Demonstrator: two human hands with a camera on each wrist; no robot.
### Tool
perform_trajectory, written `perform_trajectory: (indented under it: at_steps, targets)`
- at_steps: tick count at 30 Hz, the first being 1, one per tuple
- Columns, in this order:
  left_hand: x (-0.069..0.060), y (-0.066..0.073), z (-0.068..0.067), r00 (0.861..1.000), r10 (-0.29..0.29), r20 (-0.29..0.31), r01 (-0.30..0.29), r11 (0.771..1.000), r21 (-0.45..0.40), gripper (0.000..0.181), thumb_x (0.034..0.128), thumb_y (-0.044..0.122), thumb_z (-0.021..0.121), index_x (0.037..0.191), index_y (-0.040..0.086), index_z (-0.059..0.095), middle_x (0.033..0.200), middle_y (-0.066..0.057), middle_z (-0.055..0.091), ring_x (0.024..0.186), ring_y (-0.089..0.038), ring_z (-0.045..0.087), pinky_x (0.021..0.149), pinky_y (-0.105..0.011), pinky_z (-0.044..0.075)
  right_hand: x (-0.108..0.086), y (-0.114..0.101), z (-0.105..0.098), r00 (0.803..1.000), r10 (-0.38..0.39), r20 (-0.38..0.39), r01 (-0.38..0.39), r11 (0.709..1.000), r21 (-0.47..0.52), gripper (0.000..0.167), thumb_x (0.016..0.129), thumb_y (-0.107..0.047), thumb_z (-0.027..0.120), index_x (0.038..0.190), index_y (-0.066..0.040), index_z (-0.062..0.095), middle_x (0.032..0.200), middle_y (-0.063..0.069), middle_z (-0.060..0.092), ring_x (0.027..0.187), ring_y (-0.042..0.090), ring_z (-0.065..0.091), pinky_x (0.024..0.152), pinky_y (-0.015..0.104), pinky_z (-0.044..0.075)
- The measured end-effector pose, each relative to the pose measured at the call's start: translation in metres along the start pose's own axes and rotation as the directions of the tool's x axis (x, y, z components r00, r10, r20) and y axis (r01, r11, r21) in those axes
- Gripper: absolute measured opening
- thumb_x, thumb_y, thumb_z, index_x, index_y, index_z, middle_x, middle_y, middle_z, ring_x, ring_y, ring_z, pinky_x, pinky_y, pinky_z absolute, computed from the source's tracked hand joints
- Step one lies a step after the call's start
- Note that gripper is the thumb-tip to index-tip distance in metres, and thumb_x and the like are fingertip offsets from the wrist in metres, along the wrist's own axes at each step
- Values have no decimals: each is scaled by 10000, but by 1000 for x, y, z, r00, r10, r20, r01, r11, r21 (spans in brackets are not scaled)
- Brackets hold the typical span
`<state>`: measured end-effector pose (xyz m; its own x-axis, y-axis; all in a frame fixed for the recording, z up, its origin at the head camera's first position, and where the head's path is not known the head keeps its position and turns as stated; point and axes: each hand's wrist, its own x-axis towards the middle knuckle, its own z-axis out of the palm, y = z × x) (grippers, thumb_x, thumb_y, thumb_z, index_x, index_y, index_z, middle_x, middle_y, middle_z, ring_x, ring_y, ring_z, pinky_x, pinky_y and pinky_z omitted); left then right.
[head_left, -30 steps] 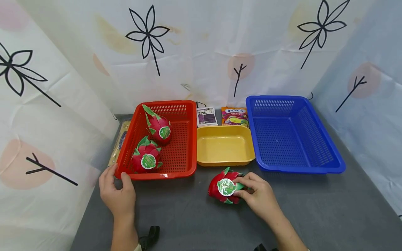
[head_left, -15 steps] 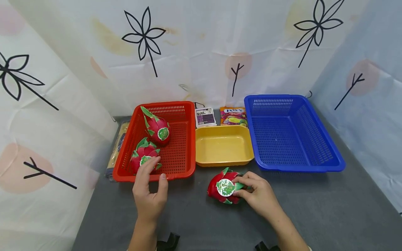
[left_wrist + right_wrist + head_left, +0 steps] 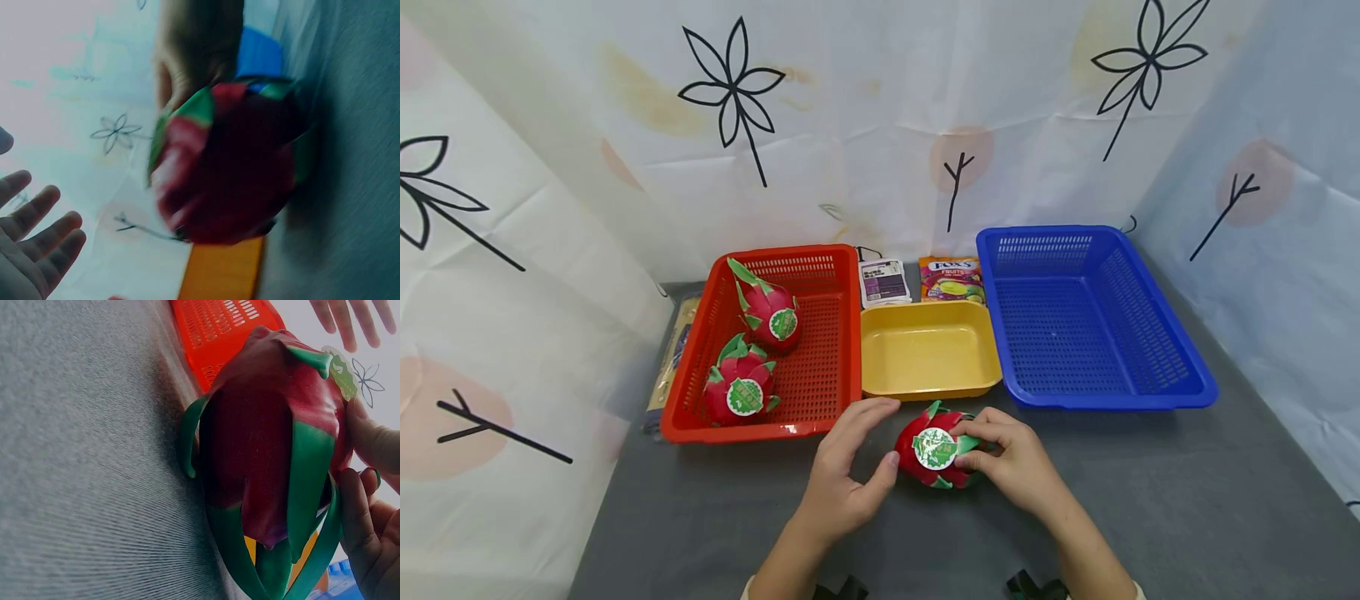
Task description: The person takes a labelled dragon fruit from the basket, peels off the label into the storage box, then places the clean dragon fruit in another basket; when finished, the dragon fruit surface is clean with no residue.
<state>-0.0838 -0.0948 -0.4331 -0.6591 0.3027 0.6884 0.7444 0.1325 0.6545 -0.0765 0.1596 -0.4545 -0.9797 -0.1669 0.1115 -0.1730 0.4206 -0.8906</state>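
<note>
A red dragon fruit (image 3: 925,454) with green leaf tips and a round green-and-white sticker lies on the grey table, in front of the yellow tray. My right hand (image 3: 1011,458) pinches its leafy end between thumb and fingers, as the right wrist view of the dragon fruit (image 3: 262,431) also shows. Just left of the fruit is my left hand (image 3: 850,471), its fingers extended and spread; in the left wrist view that hand (image 3: 37,244) is apart from the fruit. Two more dragon fruits, one behind (image 3: 767,312) and one in front (image 3: 741,387), lie in the red basket (image 3: 820,367).
The yellow tray (image 3: 928,354) stands between the red basket and a blue basket (image 3: 1075,333). Behind the tray lie an orange Fox's candy bag (image 3: 951,279) and a white-and-purple pack (image 3: 883,283). A yellowish packet (image 3: 673,358) lies left of the red basket. Patterned curtains enclose the table.
My left hand has moved right, from the red basket's front left corner to beside the dragon fruit on the table. The right hand keeps its pinch there. The view has shifted slightly.
</note>
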Motion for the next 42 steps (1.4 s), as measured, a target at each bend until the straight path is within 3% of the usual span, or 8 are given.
perform_trajectory:
  at_steps: [3, 7, 14, 25, 28, 31, 36, 42]
  targets:
    - [-2, -1, 9, 995, -82, 61, 85, 995, -54, 564, 867, 39, 704, 1413, 76, 570, 1368, -117, 594, 1246, -282, 569, 1059, -415, 483, 2, 1, -1, 1000, 8, 11, -8, 1000, 6, 252, 790, -74, 872, 1017, -164, 810, 854, -24, 585, 799, 142, 571, 626, 259, 531]
    - [-6, -5, 18, 976, -179, 128, 192, 976, -99, 547, 904, 62, 697, 1430, 82, 550, 1397, -107, 567, 1284, -263, 537, 1076, -455, 467, 4, 4, -2, 1000, 4, 27, -4, 1000, 12, 247, 795, -63, 864, 1020, -148, 806, 855, -18, 584, 787, 137, 565, 616, 264, 530]
    - [-16, -20, 34, 942, -269, 201, 300, 943, -144, 572, 903, 91, 715, 1440, 47, 524, 1484, -114, 475, 1348, -264, 455, 1047, -434, 496, 7, 7, -4, 999, 7, 36, -7, 1000, 21, 249, 795, -50, 861, 1024, -128, 803, 857, -7, 583, 788, 143, 560, 612, 269, 537]
    - [-33, -47, 50, 890, -378, 256, 431, 881, -195, 791, 856, 178, 843, 1527, 182, 424, 1548, -49, 411, 1382, -272, 422, 1056, -366, 484, 8, 8, -4, 999, 19, 45, -22, 999, 47, 245, 813, -90, 856, 1048, -137, 804, 876, 4, 592, 800, 143, 565, 616, 271, 537]
    - [-35, -52, 52, 862, -421, 282, 481, 855, -193, 851, 832, 186, 875, 1540, 236, 406, 1538, 7, 413, 1374, -243, 429, 1066, -356, 474, 6, 10, -3, 1000, -26, 1, 25, 999, 34, 261, 803, -100, 864, 1053, -152, 806, 887, -20, 603, 815, 134, 580, 599, 267, 529]
    - [-37, -55, 51, 843, -456, 285, 513, 840, -175, 859, 822, 197, 886, 1535, 274, 413, 1525, 51, 423, 1372, -215, 428, 1073, -354, 466, 2, 12, 0, 991, -122, -58, 122, 993, -3, 292, 786, -75, 872, 1057, -157, 803, 921, -37, 609, 813, 133, 599, 571, 262, 516]
    - [-38, -56, 51, 840, -468, 276, 521, 838, -164, 854, 822, 199, 887, 1532, 305, 424, 1506, 76, 440, 1359, -202, 440, 1069, -366, 470, 0, 14, 4, 960, -254, -118, 245, 966, -82, 380, 732, -3, 892, 1070, -146, 794, 1022, -39, 574, 810, 124, 586, 561, 249, 505]
    - [-38, -57, 50, 839, -476, 263, 522, 841, -143, 843, 822, 226, 887, 1525, 314, 430, 1481, 84, 455, 1345, -191, 448, 1053, -365, 486, -2, 7, 2, 961, -260, -91, 246, 959, -138, 402, 727, -12, 900, 1085, -153, 784, 1092, -51, 563, 846, 112, 569, 591, 251, 515]
